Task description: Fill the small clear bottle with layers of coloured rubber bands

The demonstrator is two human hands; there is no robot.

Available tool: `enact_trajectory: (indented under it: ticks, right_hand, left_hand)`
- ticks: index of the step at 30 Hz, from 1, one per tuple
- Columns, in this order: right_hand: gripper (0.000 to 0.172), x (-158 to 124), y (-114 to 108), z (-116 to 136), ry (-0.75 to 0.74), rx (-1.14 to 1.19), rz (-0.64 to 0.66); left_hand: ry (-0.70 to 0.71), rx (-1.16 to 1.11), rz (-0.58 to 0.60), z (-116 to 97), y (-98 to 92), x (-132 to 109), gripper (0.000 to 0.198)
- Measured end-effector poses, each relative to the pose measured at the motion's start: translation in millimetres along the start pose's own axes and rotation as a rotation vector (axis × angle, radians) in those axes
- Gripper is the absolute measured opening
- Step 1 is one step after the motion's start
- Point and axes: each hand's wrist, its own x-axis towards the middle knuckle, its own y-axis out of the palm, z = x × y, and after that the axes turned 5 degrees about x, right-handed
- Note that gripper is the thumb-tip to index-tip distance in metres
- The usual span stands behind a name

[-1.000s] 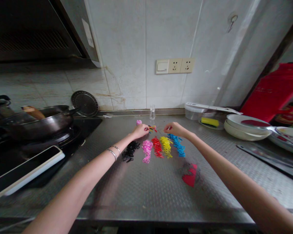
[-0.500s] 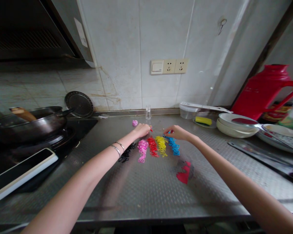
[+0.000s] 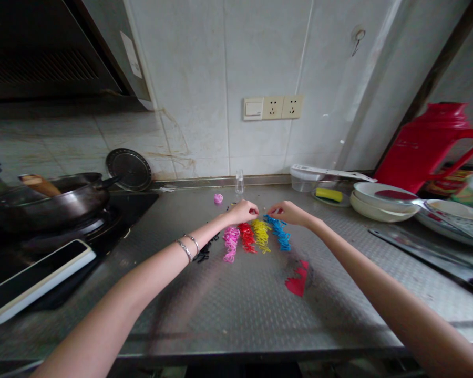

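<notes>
Small loops that look like rubber bands lie in rows by colour on the steel counter: black (image 3: 203, 254), pink (image 3: 231, 244), red (image 3: 247, 237), yellow (image 3: 261, 235) and blue (image 3: 279, 233). My left hand (image 3: 243, 211), with bracelets at the wrist, hovers at the far end of the red row, fingers pinched together. Over the far end of the blue row is my right hand (image 3: 287, 212), its fingertips also pinched. Whatever either pinch holds is too small to make out. A pink bundle (image 3: 218, 199) sits beyond my left hand, and a small clear bottle (image 3: 239, 182) stands by the wall.
A pan (image 3: 59, 197) rests on the stove at left, near a phone (image 3: 35, 278). A torn red-and-clear packet (image 3: 297, 279) lies nearer me. To the right are a yellow sponge (image 3: 328, 195), stacked bowls (image 3: 378, 208), a knife (image 3: 425, 257) and a red thermos (image 3: 425, 147).
My left hand has moved right and slightly nearer me, from behind the pink and red rows towards my right hand. My right hand has barely shifted.
</notes>
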Motion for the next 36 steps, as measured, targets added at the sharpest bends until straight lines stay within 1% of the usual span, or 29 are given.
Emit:
enact_trajectory:
  ticks: [3,5,7,11,13,16,20,23,25,28,32,36]
  right_hand:
    - [0.021,3.1,2.4,3.2,-0.024,0.005,-0.010]
    - [0.022,4.3,5.3,8.0,-0.035,-0.010,-0.028]
    - [0.022,6.0,10.1,13.8,-0.064,-0.031,-0.048]
    - [0.022,13.3,23.7,24.4,-0.213,-0.090,-0.072]
    - [0.022,18.3,30.1,29.0,-0.253,-0.122,-0.065]
    - [0.023,24.8,36.1,35.8,-0.216,-0.156,-0.002]
    - [0.022,29.7,39.6,42.0,-0.127,-0.203,0.092]
    - [0.020,31.2,41.9,43.6,-0.088,-0.224,0.119]
    - [0.019,31.8,43.4,44.3,-0.076,-0.228,0.127]
    - [0.016,32.6,44.2,46.4,-0.085,-0.236,0.138]
    - [0.013,34.7,43.3,48.9,-0.115,-0.252,0.149]
    - [0.013,37.5,43.8,46.6,-0.121,-0.275,0.140]
  left_hand:
    - [-0.029,-0.052,-0.006,-3.4,1.0,-1.8,0.023]
    - [-0.064,-0.078,-0.038,1.1,0.5,-3.5,0.023]
    - [-0.102,-0.099,-0.076,11.1,0.0,-5.4,0.022]
    - [-0.176,-0.145,-0.148,39.7,0.4,-10.9,0.022]
    - [-0.217,-0.162,-0.181,53.6,-0.2,-15.2,0.023]
    - [-0.296,-0.175,-0.216,70.4,-3.5,-24.3,0.023]
    - [-0.390,-0.209,-0.289,85.9,-6.5,-42.0,0.022]
    - [-0.481,-0.260,-0.342,94.3,-2.8,-55.1,0.022]
    - [-0.517,-0.302,-0.385,98.7,1.1,-60.9,0.022]
    - [-0.540,-0.333,-0.430,103.3,5.5,-64.0,0.024]
    - [-0.541,-0.328,-0.413,106.6,7.5,-63.5,0.026]
    - [-0.535,-0.340,-0.409,108.1,8.6,-63.7,0.026]
